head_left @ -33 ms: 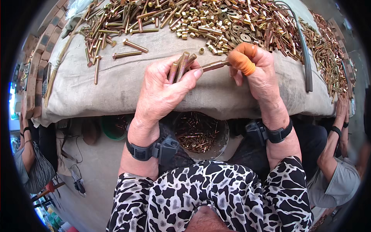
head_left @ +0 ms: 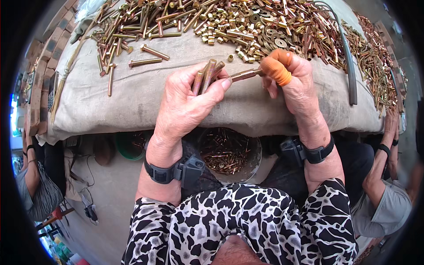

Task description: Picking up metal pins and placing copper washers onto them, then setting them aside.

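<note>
My left hand (head_left: 185, 95) is closed around several brass-coloured bolts (head_left: 206, 76), their threaded ends pointing up and away. Between its thumb and fingers it also pinches one bolt (head_left: 245, 75) that sticks out to the right. At the far end of that bolt are the curled fingers of my right hand (head_left: 297, 81), which wears orange finger covers (head_left: 277, 70). Those fingers hide the bolt's tip, so what else they pinch there cannot be made out. Both hands are above the near part of the cloth-covered table (head_left: 265, 115).
Loose bolts (head_left: 150, 20), short sleeves (head_left: 214, 22) and washers (head_left: 279, 43) lie heaped at the back. A dark curved bar (head_left: 351, 75) lies on the right. Below the table edge stands a bucket of bolts (head_left: 227, 154). Co-workers' arms (head_left: 383, 150) show at both sides.
</note>
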Demonstrator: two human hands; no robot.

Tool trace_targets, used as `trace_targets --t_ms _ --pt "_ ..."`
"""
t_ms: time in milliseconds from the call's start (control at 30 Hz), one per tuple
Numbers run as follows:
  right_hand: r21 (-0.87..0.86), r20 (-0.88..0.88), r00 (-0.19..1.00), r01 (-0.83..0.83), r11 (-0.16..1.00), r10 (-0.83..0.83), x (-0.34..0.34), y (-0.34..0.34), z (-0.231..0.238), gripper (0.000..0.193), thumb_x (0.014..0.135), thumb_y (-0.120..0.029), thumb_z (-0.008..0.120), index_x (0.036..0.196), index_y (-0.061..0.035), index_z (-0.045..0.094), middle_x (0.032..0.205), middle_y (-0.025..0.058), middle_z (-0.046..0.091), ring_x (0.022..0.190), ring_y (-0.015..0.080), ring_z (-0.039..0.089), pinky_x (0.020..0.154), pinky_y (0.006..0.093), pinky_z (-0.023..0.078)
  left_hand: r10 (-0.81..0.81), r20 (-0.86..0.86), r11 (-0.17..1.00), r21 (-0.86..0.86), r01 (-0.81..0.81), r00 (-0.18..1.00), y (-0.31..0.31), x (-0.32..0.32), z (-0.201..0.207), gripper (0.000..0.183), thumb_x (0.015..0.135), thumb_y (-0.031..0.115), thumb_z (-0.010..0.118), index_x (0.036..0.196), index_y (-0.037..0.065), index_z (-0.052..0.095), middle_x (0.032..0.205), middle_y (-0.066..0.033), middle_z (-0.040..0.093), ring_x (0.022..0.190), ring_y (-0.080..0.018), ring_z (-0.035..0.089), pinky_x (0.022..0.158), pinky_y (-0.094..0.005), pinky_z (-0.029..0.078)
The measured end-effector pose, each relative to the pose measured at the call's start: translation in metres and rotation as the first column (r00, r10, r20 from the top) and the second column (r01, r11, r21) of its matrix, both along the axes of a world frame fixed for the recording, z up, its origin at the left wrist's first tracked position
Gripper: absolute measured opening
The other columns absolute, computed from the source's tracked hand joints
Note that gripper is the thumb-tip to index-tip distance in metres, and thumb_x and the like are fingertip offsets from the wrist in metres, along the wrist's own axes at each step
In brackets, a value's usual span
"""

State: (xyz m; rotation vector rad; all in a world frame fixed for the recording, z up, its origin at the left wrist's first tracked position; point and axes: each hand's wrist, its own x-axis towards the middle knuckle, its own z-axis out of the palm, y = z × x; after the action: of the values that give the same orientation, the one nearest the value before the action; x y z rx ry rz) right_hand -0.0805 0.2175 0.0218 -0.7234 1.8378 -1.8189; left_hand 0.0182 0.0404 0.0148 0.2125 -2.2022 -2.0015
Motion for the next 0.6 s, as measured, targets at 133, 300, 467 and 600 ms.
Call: trace_targets --t_ms 133,300,467,600 --pt "-0.075 -0.121 0.992 0.022 0.997 -0.031 0.004 -0.007 0.003 0.014 0.080 -0.013 0.059 0.087 -0.0009 0.059 0.072 0.0019 0.057 0.061 0.0071 0.053 0.055 0.0183 0.045 0.025 0.008 0.999 0.026 -0.025 1.000 -0.002 -0.001 -0.003 0.012 0.075 0.012 0.062 0.080 0.002 0.060 0.058 0.0044 0.050 0.054 -0.0015 0.044 0.048 -0.0173 0.036" --pt "-0.041 -0.306 0.946 0.100 0.994 -0.108 0.010 -0.008 0.007 0.017 0.075 -0.002 0.061 0.092 -0.0012 0.058 0.077 0.0020 0.059 0.068 0.0074 0.054 0.063 0.0198 0.046 0.045 -0.008 0.999 0.023 -0.045 0.999 -0.002 -0.002 -0.002 0.012 0.075 0.012 0.062 0.080 0.002 0.060 0.058 0.0047 0.051 0.054 -0.0012 0.044 0.048 -0.0175 0.036" --pt "0.221 -0.288 0.954 0.155 0.963 -0.088 0.003 -0.006 0.008 0.015 0.078 -0.010 0.060 0.090 -0.0010 0.058 0.073 0.0009 0.058 0.062 0.0048 0.051 0.055 0.0190 0.043 0.021 -0.011 1.000 0.002 -0.021 1.000 -0.003 -0.005 -0.003 0.012 0.075 0.012 0.061 0.080 0.001 0.059 0.058 0.0046 0.051 0.055 -0.0014 0.044 0.049 -0.0175 0.037" --pt "0.092 -0.176 0.984 0.051 0.994 -0.035 0.003 -0.009 0.007 0.016 0.080 -0.013 0.059 0.090 -0.0011 0.058 0.076 0.0017 0.058 0.066 0.0064 0.053 0.060 0.0184 0.043 0.036 -0.010 0.998 0.052 -0.036 0.999 -0.004 -0.004 -0.005 0.011 0.075 0.011 0.061 0.079 0.001 0.059 0.058 0.0048 0.050 0.055 -0.0014 0.043 0.048 -0.0175 0.036"
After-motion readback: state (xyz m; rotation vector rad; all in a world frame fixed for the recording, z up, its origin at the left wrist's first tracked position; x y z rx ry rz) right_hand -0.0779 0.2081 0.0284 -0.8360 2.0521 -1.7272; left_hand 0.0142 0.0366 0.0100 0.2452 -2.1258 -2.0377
